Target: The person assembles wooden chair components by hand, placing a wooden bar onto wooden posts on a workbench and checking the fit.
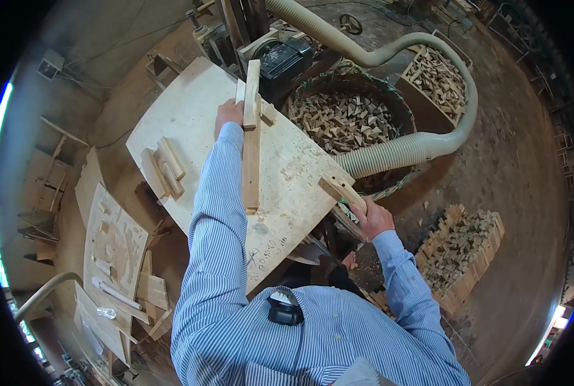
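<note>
My left hand (229, 116) reaches far across the pale worktable (280, 212). Its fingers are closed at a short light wooden strip (240, 91), which lies against an upright wooden guide (251, 96). A longer wooden bar (251, 170) runs from under that guide toward me. At the table's right edge, my right hand (374, 219) is closed on a wooden block (342, 193) with dark spots on its end. Part of the right hand's grip is hidden. Left of my left forearm, several loose wooden pieces (163, 168) lie together on the table.
Behind the table stands a dark motor (288, 58). A thick ribbed hose (390, 154) curves past a basket of wood offcuts (345, 119). More offcuts fill a box (438, 80) and a wooden stack (464, 254) on the floor at right. Boards (116, 244) lie at left.
</note>
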`<move>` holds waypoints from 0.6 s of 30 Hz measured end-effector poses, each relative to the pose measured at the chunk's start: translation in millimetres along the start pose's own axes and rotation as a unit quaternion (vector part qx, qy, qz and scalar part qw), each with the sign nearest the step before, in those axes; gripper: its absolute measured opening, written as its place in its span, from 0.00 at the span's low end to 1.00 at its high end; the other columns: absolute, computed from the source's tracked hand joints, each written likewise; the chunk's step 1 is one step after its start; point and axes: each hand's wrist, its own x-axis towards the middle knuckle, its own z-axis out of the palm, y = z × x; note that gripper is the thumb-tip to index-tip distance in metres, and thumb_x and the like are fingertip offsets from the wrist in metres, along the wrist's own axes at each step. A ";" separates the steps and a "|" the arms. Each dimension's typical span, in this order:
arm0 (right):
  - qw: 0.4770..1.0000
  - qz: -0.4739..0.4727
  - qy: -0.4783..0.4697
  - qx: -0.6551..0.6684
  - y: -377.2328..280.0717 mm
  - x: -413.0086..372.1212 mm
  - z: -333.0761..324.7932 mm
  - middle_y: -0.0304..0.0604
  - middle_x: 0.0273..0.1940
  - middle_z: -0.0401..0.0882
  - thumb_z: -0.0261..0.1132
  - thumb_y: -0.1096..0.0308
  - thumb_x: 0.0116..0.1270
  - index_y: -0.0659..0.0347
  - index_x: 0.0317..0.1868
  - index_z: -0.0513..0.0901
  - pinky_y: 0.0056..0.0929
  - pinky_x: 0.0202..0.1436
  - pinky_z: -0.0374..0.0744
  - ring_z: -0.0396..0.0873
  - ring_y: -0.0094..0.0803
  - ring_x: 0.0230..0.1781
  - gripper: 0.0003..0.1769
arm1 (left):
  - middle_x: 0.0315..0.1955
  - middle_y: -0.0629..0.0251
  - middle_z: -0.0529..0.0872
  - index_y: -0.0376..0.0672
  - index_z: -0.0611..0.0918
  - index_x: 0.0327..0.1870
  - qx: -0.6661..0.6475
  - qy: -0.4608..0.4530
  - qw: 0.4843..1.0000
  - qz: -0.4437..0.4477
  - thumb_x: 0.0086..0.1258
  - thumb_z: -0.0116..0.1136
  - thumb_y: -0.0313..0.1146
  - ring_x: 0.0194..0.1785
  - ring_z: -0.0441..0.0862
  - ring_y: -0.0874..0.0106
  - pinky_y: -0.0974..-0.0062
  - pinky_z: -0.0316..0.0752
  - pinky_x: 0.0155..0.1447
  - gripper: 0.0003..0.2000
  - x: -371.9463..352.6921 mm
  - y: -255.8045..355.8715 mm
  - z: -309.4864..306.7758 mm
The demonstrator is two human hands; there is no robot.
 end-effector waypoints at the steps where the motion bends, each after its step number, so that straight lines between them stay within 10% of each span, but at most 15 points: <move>1: 1.000 -0.002 0.008 0.000 5.0 -4.9 0.1 0.62 0.42 0.90 0.61 0.36 0.79 0.61 0.53 0.82 0.58 0.50 0.83 0.88 0.61 0.43 0.31 | 0.66 0.46 0.85 0.52 0.85 0.71 -0.013 -0.002 1.000 0.003 0.79 0.63 0.49 0.69 0.84 0.47 0.54 0.77 0.74 0.24 -5.3 0.0 0.0; 5: 1.000 -0.001 -0.010 -0.011 24.2 -24.9 -7.5 0.62 0.41 0.89 0.61 0.36 0.79 0.60 0.51 0.82 0.58 0.49 0.83 0.88 0.61 0.43 0.31 | 0.43 0.50 0.94 0.45 0.89 0.65 -0.049 0.040 0.997 0.052 0.74 0.69 0.38 0.45 0.92 0.60 0.62 0.87 0.50 0.20 -53.5 17.0 -4.0; 12: 1.000 -0.003 -0.013 -0.013 64.7 -57.4 -8.5 0.62 0.39 0.89 0.61 0.36 0.79 0.60 0.46 0.79 0.59 0.48 0.83 0.88 0.62 0.43 0.30 | 0.48 0.55 0.87 0.48 0.90 0.62 0.115 0.203 0.954 0.188 0.73 0.68 0.37 0.56 0.85 0.56 0.59 0.78 0.66 0.17 -132.8 44.8 -12.8; 15: 1.000 -0.008 -0.006 -0.006 75.7 -69.9 -8.9 0.61 0.39 0.89 0.62 0.38 0.79 0.60 0.47 0.80 0.59 0.47 0.83 0.88 0.63 0.43 0.28 | 0.48 0.56 0.87 0.47 0.90 0.61 0.056 0.142 0.962 0.225 0.74 0.67 0.37 0.56 0.85 0.56 0.58 0.78 0.67 0.17 -158.9 52.9 -14.7; 18: 1.000 -0.006 -0.001 -0.001 85.7 -82.4 -13.8 0.61 0.39 0.89 0.64 0.41 0.79 0.60 0.47 0.80 0.60 0.47 0.83 0.88 0.63 0.43 0.26 | 0.47 0.55 0.90 0.41 0.90 0.59 0.033 0.201 0.971 0.124 0.75 0.67 0.37 0.51 0.88 0.58 0.61 0.83 0.61 0.17 -169.3 40.6 -2.1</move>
